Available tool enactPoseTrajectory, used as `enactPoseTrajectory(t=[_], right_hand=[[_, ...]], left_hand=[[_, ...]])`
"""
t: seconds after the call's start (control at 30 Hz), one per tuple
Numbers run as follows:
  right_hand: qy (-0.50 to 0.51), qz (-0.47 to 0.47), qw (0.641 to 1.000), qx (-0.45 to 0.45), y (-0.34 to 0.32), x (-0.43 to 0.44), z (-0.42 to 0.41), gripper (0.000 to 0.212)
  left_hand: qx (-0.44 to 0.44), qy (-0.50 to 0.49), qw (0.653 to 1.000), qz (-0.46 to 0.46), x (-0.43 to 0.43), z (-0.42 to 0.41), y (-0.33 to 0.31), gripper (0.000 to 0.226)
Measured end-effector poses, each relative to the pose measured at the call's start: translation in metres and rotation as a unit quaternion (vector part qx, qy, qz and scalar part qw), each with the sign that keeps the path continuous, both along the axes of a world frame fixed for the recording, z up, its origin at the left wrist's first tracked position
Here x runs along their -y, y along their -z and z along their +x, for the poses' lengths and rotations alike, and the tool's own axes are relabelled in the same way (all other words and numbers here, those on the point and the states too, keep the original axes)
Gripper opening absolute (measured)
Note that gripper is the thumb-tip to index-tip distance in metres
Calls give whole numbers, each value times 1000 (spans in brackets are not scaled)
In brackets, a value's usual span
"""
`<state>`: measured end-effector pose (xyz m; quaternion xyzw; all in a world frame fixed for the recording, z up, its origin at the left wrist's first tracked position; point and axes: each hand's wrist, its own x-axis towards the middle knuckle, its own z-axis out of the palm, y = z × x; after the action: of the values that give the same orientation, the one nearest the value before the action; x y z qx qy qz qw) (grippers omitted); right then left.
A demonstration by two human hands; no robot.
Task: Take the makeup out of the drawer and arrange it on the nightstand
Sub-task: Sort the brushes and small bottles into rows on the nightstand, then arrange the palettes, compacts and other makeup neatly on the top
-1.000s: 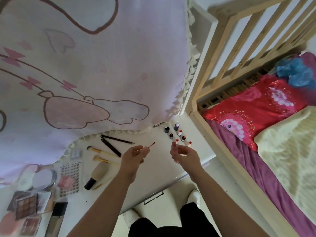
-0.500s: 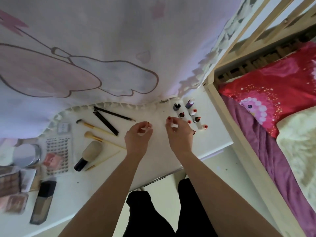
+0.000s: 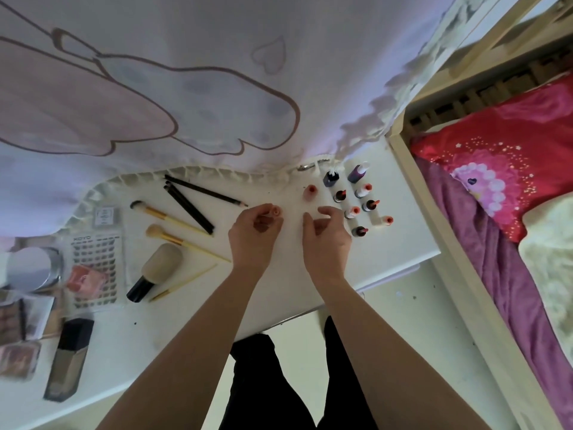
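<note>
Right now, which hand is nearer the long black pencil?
Left. The left hand, holding a small pink tube, sits just past the tip of the long black pencil; the right hand is farther right, beside the small bottles.

nightstand (image 3: pixel 403 243) white | pillow (image 3: pixel 508 156) red, floral | pencil (image 3: pixel 204 190) black | blanket (image 3: pixel 496 262) purple

Pale curtain (image 3: pixel 217 57) with pink cartoon lines from 9 to 1 o'clock. Wooden bed frame (image 3: pixel 462 274) at 3 o'clock, with red pillow (image 3: pixel 511 144), purple blanket (image 3: pixel 511 290), fluffy cream blanket (image 3: pixel 552 259). Pale floor (image 3: pixel 418 336) at 5 o'clock.
</note>
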<state>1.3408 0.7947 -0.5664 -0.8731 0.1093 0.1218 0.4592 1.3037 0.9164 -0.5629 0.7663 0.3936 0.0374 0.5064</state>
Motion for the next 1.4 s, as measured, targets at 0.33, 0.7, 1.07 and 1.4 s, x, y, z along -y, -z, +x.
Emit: enactPoseTrajectory(t=[0.33, 0.7, 1.07, 1.4], right_hand=[[-204, -65, 969, 122, 14, 15, 19, 32], [-162, -31, 984, 71, 23, 12, 21, 36], [-157, -12, 987, 36, 22, 17, 18, 41], [-157, -58, 985, -41, -5, 23, -24, 21]], left_hand=[[12, 14, 1000, -6, -1, 15, 0, 21], [-32, 48, 997, 48, 5, 34, 3, 25], [-41, 134, 985, 99, 8, 35, 1, 37], [12, 25, 998, 63, -14, -46, -22, 28]])
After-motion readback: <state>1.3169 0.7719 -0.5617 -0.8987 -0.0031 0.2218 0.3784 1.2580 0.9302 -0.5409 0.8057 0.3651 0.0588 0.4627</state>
